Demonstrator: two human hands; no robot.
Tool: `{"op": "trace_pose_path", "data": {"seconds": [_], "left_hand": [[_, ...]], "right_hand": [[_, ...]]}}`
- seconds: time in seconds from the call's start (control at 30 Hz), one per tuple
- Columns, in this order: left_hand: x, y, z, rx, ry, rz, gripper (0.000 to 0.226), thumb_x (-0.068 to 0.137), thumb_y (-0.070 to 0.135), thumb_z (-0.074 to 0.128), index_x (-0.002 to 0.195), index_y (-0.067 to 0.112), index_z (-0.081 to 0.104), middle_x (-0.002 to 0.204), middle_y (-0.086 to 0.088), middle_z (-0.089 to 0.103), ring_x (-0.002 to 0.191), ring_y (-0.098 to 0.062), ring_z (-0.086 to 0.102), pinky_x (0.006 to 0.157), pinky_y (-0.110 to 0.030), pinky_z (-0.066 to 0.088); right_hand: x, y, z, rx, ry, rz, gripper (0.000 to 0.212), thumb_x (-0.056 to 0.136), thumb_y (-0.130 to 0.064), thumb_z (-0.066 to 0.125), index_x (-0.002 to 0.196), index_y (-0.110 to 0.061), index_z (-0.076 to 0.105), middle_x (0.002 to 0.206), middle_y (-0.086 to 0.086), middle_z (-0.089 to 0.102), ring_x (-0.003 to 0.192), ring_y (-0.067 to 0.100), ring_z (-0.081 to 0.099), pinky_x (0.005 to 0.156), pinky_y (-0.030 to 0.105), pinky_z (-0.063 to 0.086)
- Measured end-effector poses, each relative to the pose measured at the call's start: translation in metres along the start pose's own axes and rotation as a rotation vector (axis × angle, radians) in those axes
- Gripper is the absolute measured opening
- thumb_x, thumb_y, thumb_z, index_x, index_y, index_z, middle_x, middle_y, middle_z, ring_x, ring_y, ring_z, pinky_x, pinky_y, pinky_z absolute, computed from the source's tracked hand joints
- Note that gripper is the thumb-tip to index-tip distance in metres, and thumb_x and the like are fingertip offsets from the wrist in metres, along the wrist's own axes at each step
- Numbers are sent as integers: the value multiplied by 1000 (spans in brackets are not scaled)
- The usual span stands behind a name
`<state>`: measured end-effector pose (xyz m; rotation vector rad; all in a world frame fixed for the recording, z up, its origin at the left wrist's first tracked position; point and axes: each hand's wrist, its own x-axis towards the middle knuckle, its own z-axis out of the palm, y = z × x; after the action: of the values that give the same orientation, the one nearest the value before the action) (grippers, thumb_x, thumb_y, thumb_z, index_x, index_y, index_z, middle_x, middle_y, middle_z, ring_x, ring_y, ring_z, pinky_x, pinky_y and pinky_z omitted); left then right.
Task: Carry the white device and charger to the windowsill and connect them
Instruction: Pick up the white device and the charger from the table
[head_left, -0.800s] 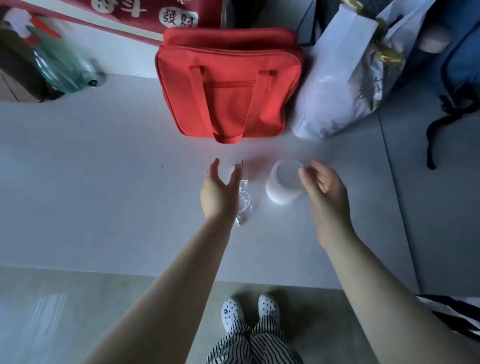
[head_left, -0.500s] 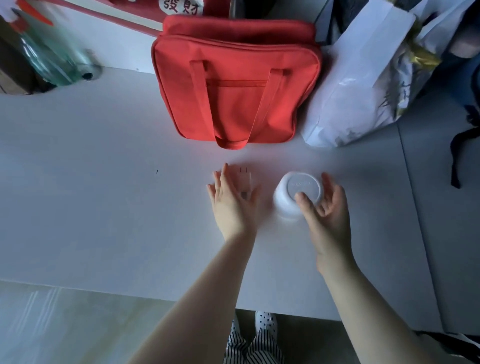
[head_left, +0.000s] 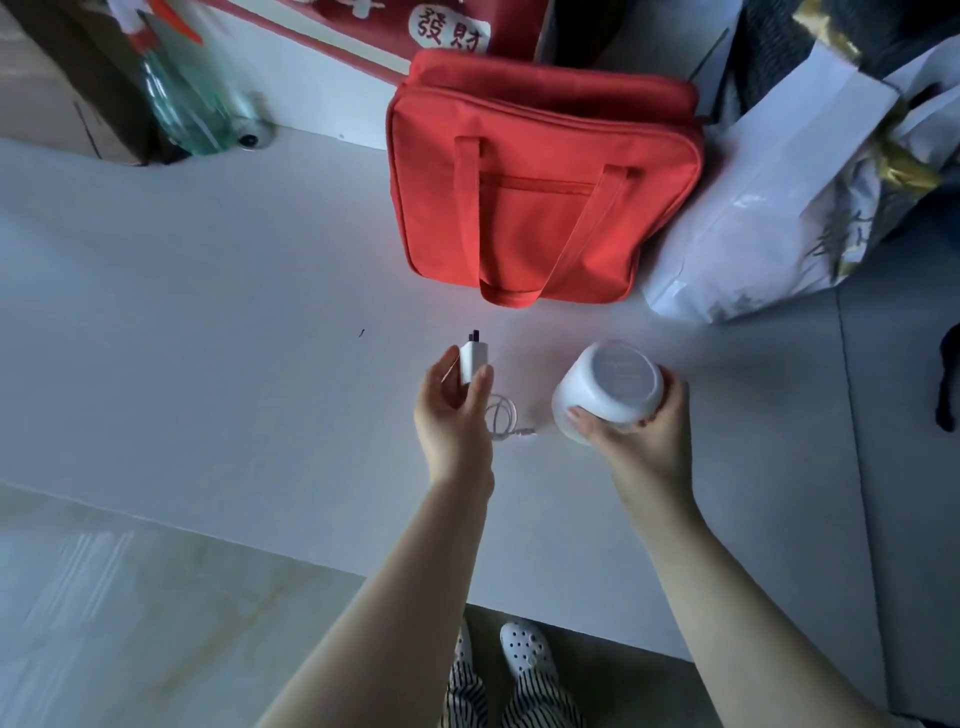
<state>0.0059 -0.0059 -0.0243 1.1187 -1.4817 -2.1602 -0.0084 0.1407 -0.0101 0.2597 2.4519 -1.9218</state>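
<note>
The white device (head_left: 608, 387), a round squat cylinder, is tilted with its flat face toward me. My right hand (head_left: 641, 434) grips it from below, thumb on the near side and fingers around the right. My left hand (head_left: 454, 410) pinches the small white charger plug (head_left: 474, 359) between thumb and fingers, prongs pointing away from me. The thin white cable (head_left: 506, 418) loops down from the plug and its end rests on the white table (head_left: 208, 338) between my hands.
A red zip bag (head_left: 540, 176) with handles lies just beyond the hands. White shopping bags (head_left: 769, 197) stand at the right. A green glass bottle (head_left: 192, 109) and boxes are at the far left. The table's front edge and floor lie below.
Both hands came down on the objects and closed. The right hand lifted and tilted the device; the left hand picked up the charger plug, its cable now trailing on the table.
</note>
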Motion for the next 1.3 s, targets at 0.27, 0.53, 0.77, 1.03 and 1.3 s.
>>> {"op": "trace_pose_path", "data": {"seconds": [0.27,0.53,0.77,1.03,1.3], "left_hand": [[-13,52,-51,-520,-118,-199,27,95,22,49,112,6,61,112,-7,67,95,-9,68,79,-17,53],[-42,95,-118,-581,47,-54,33,94,29,50,122,15,60,114,7,69,98,-6,69,70,-21,52],[-74,110,-187,-677,239,40,34,92,25,54,125,15,58,95,12,74,93,-8,69,66,-20,53],[-119,111,-263,-760,442,130,27,91,20,56,117,18,62,88,7,75,88,-8,68,72,-24,51],[-163,121,-355,-839,645,216,35,88,20,61,123,14,59,97,5,71,92,-10,66,80,-27,51]], "right_hand": [[-5,-53,36,182,-178,75,60,65,-28,80,119,-19,55,118,0,67,91,-3,64,72,10,47],[-31,-102,86,194,-509,132,54,54,-38,80,104,-31,63,106,-14,69,103,8,64,100,42,48],[-79,-128,134,143,-785,174,60,44,-45,79,99,-27,63,105,-6,69,101,16,64,99,47,47],[-147,-132,182,63,-1012,172,47,59,-38,79,103,-26,64,106,-5,69,104,18,63,99,46,50],[-240,-149,237,-18,-1243,160,64,57,-43,80,113,-18,62,113,2,68,106,23,64,95,44,52]]}}
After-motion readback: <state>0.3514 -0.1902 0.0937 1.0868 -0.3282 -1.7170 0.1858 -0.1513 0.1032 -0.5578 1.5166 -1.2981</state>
